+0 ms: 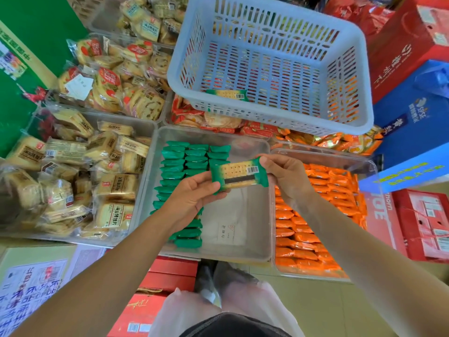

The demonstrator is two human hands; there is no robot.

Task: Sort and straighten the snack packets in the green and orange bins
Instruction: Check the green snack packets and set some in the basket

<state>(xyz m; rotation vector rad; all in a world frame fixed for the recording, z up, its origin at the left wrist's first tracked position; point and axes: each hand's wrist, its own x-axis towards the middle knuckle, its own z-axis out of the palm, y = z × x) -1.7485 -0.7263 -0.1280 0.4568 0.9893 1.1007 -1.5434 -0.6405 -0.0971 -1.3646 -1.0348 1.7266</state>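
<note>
white basket (279,115) top | red carton (398,52) right | beige biscuit packets (119,186) left

1. The cracker packet (239,176) is thin, shiny plastic film, printed green, with a clear window.
2. The green packets (184,161) have the same slick, glossy film.
3. The orange packets (315,215) are shiny, slightly crinkled film.
4. The clear bin (255,215) is smooth, translucent hard plastic; the sheet (228,227) in it is matt white paper.
5. The basket (279,115) is pale blue slotted plastic with a dull finish.
6. The red cartons (170,271) are cardboard with a light sheen.
</note>
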